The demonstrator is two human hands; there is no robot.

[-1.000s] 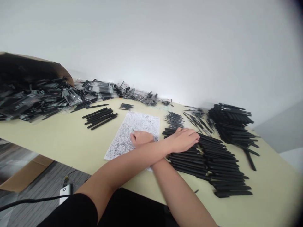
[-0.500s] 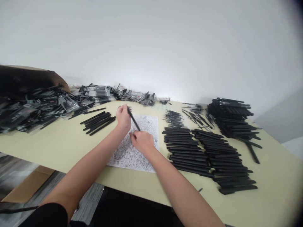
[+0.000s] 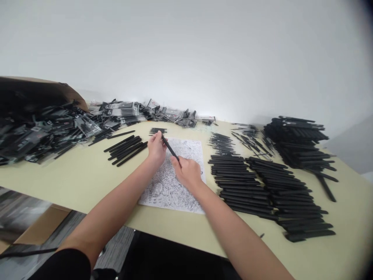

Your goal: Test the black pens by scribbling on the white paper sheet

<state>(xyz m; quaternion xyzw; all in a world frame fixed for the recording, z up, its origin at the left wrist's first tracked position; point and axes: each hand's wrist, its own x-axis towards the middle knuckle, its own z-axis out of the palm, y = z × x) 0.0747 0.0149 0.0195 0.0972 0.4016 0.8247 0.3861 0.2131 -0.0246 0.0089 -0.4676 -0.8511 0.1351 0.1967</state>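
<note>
A slim black pen (image 3: 170, 148) slants between my two hands above a scribbled sheet of paper (image 3: 175, 190). Its upper end is pinched by my left hand (image 3: 157, 147), with the fingers closed. My right hand (image 3: 189, 172) is wrapped around the lower end, which its fingers hide. Left of the paper lies a small group of black pens (image 3: 126, 149). Just beyond my left hand are several thin dark sticks (image 3: 158, 130), perhaps refills.
Rows of black pens (image 3: 239, 182) and a second column (image 3: 291, 198) lie to the right. Thin sticks (image 3: 223, 144) sit behind them. A tall pen pile (image 3: 297, 140) stands far right. Clear packets (image 3: 122, 111) line the wall, spilling from a cardboard box (image 3: 70, 93) at left.
The view has shifted slightly, moving the table's contents right or left in frame. Both hands still hold the pen, and the right hand has slid a little away from the paper's middle.
</note>
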